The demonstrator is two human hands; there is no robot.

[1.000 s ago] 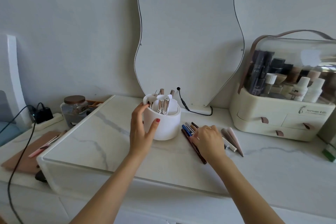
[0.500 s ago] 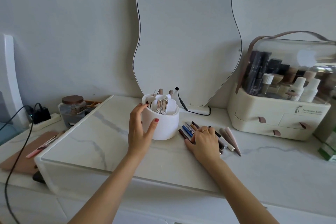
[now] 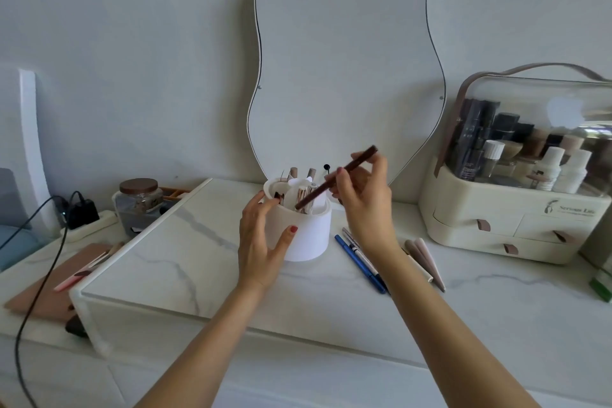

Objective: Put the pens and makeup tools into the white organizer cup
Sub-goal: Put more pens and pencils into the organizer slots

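Observation:
The white organizer cup [image 3: 309, 235] stands on the marble top in front of the mirror, with several makeup tools upright inside. My left hand [image 3: 261, 242] wraps its left side, thumb on the front wall. My right hand [image 3: 366, 205] is raised just right of the cup and pinches a dark brown pencil [image 3: 334, 179] that slants down, its lower tip inside the cup's opening. On the top right of the cup lie a blue pen [image 3: 359, 263], other pens beside it partly hidden by my right wrist, and two beige pointed tools [image 3: 427, 262].
A wavy mirror [image 3: 344, 60] leans on the wall behind the cup. A cream cosmetics case [image 3: 516, 228] with bottles stands at the right. At the left are a glass jar [image 3: 140, 205], a power strip with a black cable [image 3: 43, 278] and a brown board [image 3: 49, 288].
My right hand lifted from the pens on the top with the brown pencil and carried it up and left over the cup. My left hand stayed on the cup.

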